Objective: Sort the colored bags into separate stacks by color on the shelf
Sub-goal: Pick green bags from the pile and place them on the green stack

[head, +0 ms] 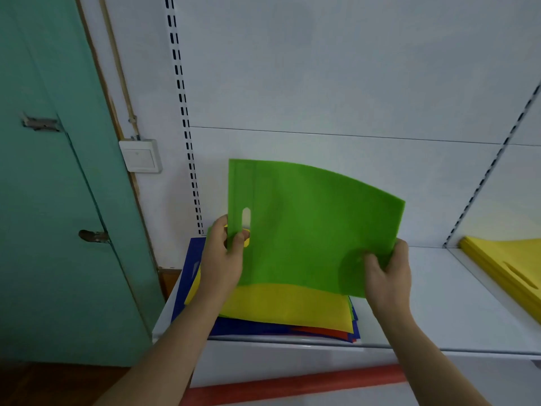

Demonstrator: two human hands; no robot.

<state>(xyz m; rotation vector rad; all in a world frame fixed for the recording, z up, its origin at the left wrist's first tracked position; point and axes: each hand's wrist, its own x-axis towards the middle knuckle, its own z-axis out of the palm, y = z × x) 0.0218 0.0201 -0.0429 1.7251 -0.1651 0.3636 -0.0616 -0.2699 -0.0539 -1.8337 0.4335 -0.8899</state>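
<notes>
A flat green bag [307, 224] with a cut-out handle slot is lifted up above the shelf. My left hand [224, 259] pinches its lower left edge near the handle slot. My right hand [388, 273] pinches its lower right corner. Beneath it on the white shelf [439, 303] lies a mixed pile of bags with a yellow bag [292, 306] on top and blue bags [187, 276] and a red bag [325, 332] showing at the edges. A stack of yellow bags [509, 268] lies at the far right of the shelf.
The white back panel [322, 83] rises behind the shelf, with slotted uprights left and right. A teal door [52, 171] and a wall switch [140, 155] stand to the left. A red strip [292, 385] runs below the shelf's front edge.
</notes>
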